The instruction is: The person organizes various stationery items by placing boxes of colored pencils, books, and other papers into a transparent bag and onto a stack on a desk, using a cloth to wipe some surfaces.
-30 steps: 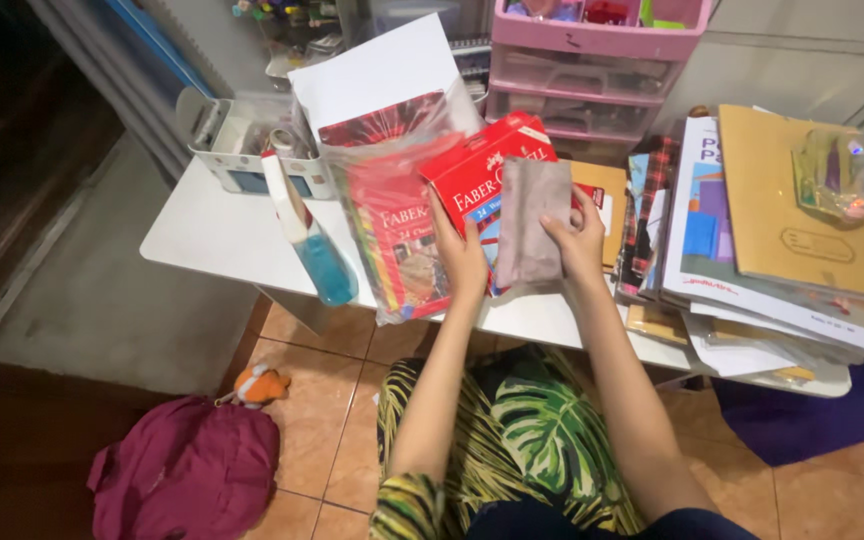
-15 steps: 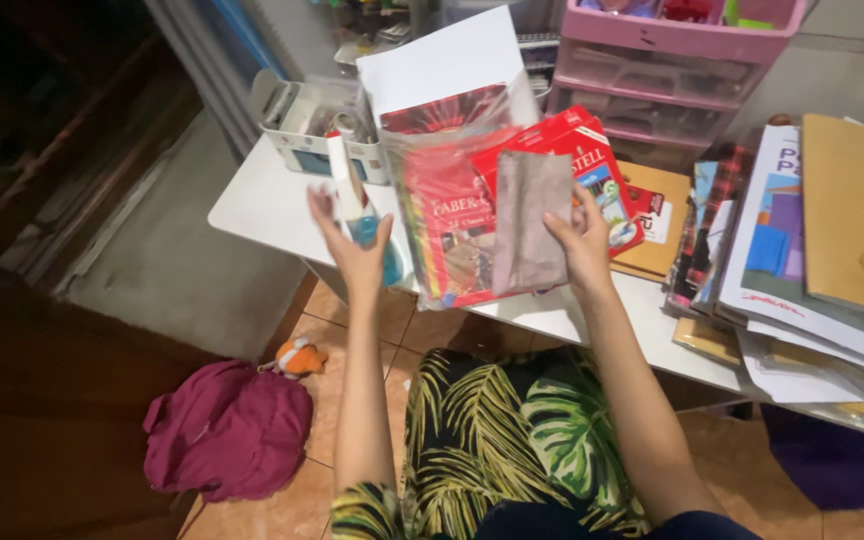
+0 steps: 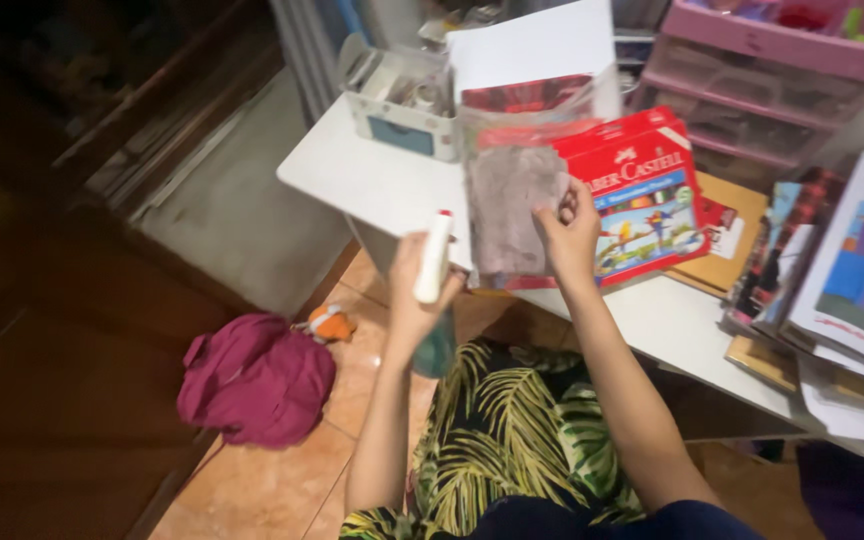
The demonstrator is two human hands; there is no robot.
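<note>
My left hand [image 3: 414, 295] grips a spray bottle [image 3: 434, 262] with a white nozzle top and blue liquid, lifted off the white table [image 3: 372, 185] and held over my lap. My right hand [image 3: 569, 232] holds a folded grey cloth [image 3: 510, 208] upright above the table's front edge. Behind the cloth lie a clear plastic sleeve with a red pencil pack [image 3: 527, 110] and a red box of colour pencils [image 3: 644, 195].
A white caddy [image 3: 397, 95] with small items stands at the table's back left. Stacked books and notebooks [image 3: 842, 270] fill the right side. Pink plastic drawers [image 3: 762, 70] stand behind. A maroon bag [image 3: 252, 378] and an orange toy [image 3: 330, 323] lie on the tiled floor.
My left hand left the red box, took the spray bottle from the table and brought it down toward my lap. My right hand kept the cloth raised. The view swung left.
</note>
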